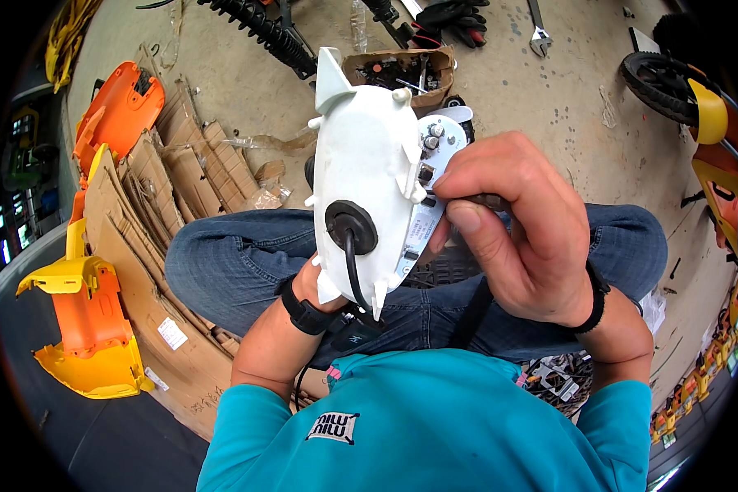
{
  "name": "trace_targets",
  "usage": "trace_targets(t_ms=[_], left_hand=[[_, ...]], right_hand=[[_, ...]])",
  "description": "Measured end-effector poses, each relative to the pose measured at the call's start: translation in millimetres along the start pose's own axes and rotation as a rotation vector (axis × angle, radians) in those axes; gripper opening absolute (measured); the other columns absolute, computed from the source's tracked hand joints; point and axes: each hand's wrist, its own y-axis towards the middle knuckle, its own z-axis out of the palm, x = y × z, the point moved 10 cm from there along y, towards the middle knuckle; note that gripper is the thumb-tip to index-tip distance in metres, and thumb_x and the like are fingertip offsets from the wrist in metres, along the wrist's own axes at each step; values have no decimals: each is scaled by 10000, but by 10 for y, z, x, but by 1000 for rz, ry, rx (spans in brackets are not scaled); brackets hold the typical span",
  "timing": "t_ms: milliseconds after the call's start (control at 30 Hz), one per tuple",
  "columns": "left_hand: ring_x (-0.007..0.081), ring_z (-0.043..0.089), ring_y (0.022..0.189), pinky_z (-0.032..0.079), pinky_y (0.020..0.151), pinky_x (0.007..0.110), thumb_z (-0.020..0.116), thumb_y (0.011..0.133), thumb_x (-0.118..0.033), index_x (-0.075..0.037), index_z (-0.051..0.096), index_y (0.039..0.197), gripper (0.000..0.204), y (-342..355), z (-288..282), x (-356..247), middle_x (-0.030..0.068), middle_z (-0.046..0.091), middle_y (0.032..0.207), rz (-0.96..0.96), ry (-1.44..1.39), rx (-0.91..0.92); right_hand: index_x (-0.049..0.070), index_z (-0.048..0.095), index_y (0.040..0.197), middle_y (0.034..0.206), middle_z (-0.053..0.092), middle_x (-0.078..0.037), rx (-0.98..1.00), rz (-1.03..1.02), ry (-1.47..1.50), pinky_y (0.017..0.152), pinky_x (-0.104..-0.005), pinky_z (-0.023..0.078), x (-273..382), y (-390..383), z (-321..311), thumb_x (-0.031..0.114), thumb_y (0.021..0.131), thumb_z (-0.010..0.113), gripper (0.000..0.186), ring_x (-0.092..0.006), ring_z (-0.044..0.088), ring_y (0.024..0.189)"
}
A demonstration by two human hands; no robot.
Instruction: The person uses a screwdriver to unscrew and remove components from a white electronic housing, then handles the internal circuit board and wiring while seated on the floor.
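white plastic housing [365, 176] with black grommet and cable, held upright over lap, metal plate behind

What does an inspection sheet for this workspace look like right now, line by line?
Surface: bare concrete floor; person sits cross-legged in jeans.
Job's things: white plastic housing held upright over lap, metal plate with screws at its right edge.
Clutter: flattened brown cardboard, orange-yellow plastic panels, open cardboard box of parts, black gloves, wrench.
Grippers: left hand grips housing from below; right hand pinches a dark tool at the plate.
Cables: black cable leaves housing's rubber grommet.
Surroundings: black wheel right.
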Motion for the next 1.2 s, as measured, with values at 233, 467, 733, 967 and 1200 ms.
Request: trace_targets(t_ms=[233, 467, 733, 967, 1200], left_hand=[[152, 565, 836, 502, 735, 262, 549, 920, -157, 13, 436, 1219, 362, -80, 81, 301, 102, 564, 1003, -265, -387, 52], [147, 567, 850, 503, 746, 257, 561, 908, -122, 13, 439, 1209, 352, -18, 24, 82, 98, 562, 1003, -41, -78, 27], [118, 558, 859, 493, 754, 235, 630, 830, -2, 12, 436, 1210, 426, -86, 54, 289, 78, 562, 1004, -227, -365, 30], [108, 552, 855, 489, 756, 229, 653, 803, 24, 11, 432, 1219, 471, -38, 28, 140, 68, 565, 1008, -79, -143, 17], [117, 562, 836, 499, 740, 230, 612, 846, 1, 17, 429, 1220, 416, -100, 58, 298, 77, 566, 1009, -230, -340, 51]], right_hand=[[-59, 529, 1040, 979, 537, -158, -58, 85, 95, 611, -237, 503, -80, -50, 3, -29, 905, 503, 141, -153, 621, 674], [-62, 527, 1034, 975, 531, -161, -34, 74, 84, 614, -241, 510, -71, -36, 7, -28, 905, 500, 136, -158, 623, 667], [-56, 539, 1025, 965, 544, -154, -48, 106, 104, 614, -241, 503, -82, -34, 3, -31, 895, 511, 135, -155, 602, 692], [-51, 550, 1014, 957, 556, -152, -40, 96, 73, 652, -258, 492, -66, -26, 0, -33, 885, 527, 132, -177, 586, 747], [-44, 555, 1007, 952, 566, -149, -28, 60, 35, 674, -269, 484, -44, -8, -11, -29, 878, 538, 131, -189, 580, 763]])
